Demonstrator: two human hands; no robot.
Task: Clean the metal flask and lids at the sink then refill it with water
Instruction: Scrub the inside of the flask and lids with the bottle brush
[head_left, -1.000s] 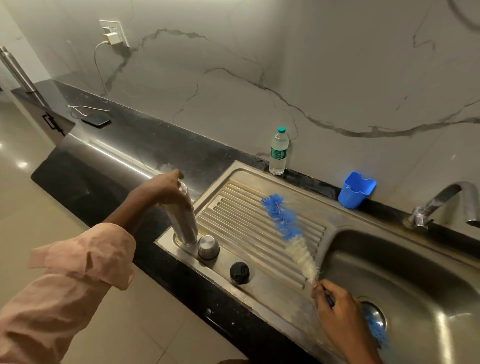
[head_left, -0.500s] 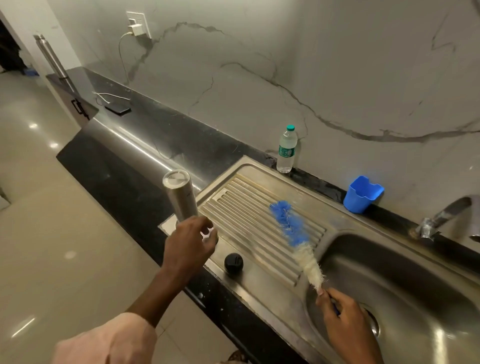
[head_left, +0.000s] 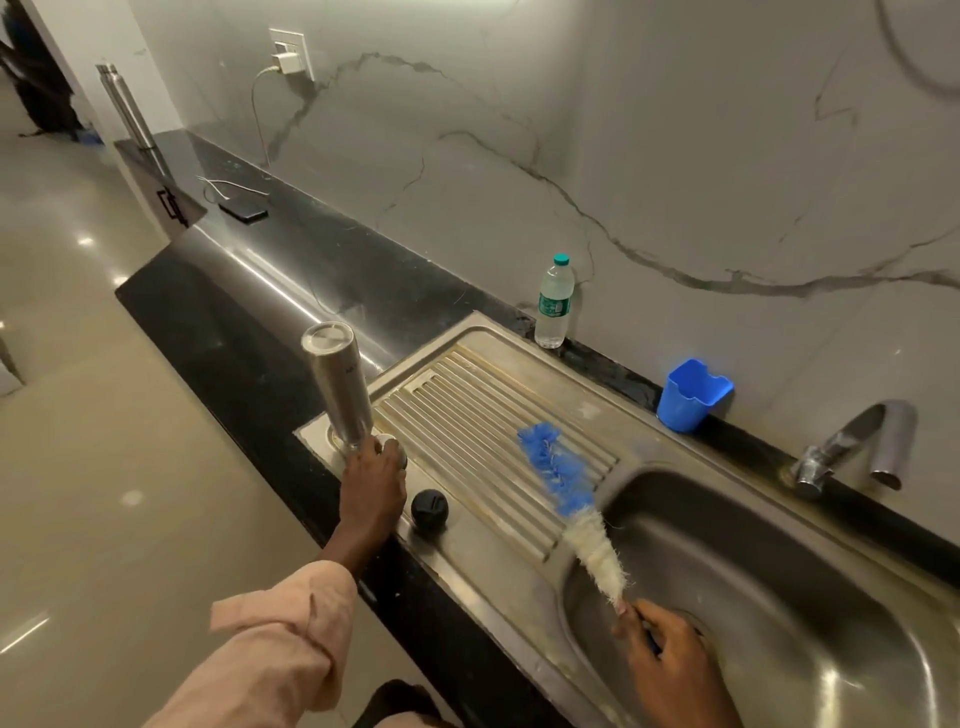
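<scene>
The metal flask (head_left: 340, 387) stands on the front left corner of the steel drainboard (head_left: 488, 410), its flat closed end up. Right beside its base, my left hand (head_left: 371, 480) reaches down and closes its fingers over the small metal lid (head_left: 390, 446), which is mostly hidden. The black round lid (head_left: 429, 510) lies on the drainboard just right of that hand. My right hand (head_left: 670, 662) grips the handle of a long bottle brush (head_left: 563, 488) at the sink's front rim. The brush's blue and white bristles lie across the drainboard.
The sink basin (head_left: 779, 561) is at the right, with a tap (head_left: 857, 447) behind it. A blue plastic cup (head_left: 693, 395) and a plastic water bottle (head_left: 555, 304) stand by the wall. A phone on a cable (head_left: 244, 210) and another metal bottle (head_left: 127, 106) are far left.
My left hand has left the flask standing on the drainboard and dropped from its top to the metal lid at its base. The right hand has kept hold of the brush.
</scene>
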